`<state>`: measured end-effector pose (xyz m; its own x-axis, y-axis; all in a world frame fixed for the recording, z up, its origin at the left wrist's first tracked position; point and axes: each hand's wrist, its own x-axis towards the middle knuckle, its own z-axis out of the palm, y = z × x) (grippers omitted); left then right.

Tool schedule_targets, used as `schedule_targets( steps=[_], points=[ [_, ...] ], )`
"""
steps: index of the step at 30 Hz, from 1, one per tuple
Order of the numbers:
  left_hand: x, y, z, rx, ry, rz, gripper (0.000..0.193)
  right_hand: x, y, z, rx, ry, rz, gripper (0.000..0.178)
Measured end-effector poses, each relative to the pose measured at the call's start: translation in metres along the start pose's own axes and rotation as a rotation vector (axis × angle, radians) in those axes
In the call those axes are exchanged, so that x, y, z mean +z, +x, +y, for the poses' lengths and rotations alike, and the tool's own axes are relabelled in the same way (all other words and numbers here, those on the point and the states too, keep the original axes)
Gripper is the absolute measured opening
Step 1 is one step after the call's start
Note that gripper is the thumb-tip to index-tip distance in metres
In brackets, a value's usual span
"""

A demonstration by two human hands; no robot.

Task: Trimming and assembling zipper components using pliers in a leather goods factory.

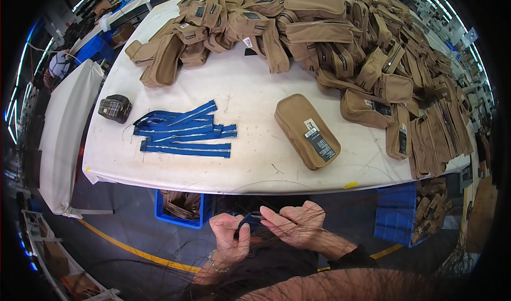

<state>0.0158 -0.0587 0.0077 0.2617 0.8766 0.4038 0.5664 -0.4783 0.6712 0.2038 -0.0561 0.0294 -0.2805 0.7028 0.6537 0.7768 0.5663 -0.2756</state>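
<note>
Both hands are down below the near edge of the tabletop (250,170), close to the person's lap, working a small dark blue strip (248,221) between them. The left hand (230,236) has its grip pinched narrow on the strip, thumb against forefinger. The right hand (296,224) lies over the strip's other end with fingers curled; its grip looks closed on the strip too, though loose strands of hair cross the view and blur the fingertips.

Up on the white tabletop, at about ten o'clock from the hands, lies a fan of blue zipper tapes (183,131), overlapping one another. At one o'clock a single tan pouch (307,131) lies flat by itself, tags facing up. Behind it, from twelve round to three o'clock, a great heap of tan pouches (340,40) spills toward the far and right edges. A small plaid pouch (114,108) sits alone near the left edge. Under the tabletop stands a blue crate (181,208) with tan pieces inside.

As I judge it, the strip is held over open floor, so a slack pinch could drop it out of reach. The hanging hair might also snag in the strip's teeth. The heap at three o'clock leans near the edge and could slide off if the tabletop is bumped.
</note>
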Motion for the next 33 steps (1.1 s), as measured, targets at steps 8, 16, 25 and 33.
schedule_targets(
  steps=[8,16,25,33],
  points=[
    [-0.004,0.000,0.000,0.032,0.048,-0.046,0.019,-0.001,0.000,0.000,-0.004,-0.002,0.021,0.037],
    [-0.008,0.006,0.000,0.059,-0.006,-0.102,0.024,0.005,-0.004,0.003,-0.038,0.003,0.016,0.035],
    [-0.014,0.017,0.012,-0.038,-0.266,-0.199,0.034,0.004,0.001,0.009,-0.209,-0.155,0.073,0.039],
    [-0.014,0.018,0.011,-0.043,-0.281,-0.220,0.034,0.007,0.004,0.011,-0.236,-0.167,0.150,0.039]
  ],
)
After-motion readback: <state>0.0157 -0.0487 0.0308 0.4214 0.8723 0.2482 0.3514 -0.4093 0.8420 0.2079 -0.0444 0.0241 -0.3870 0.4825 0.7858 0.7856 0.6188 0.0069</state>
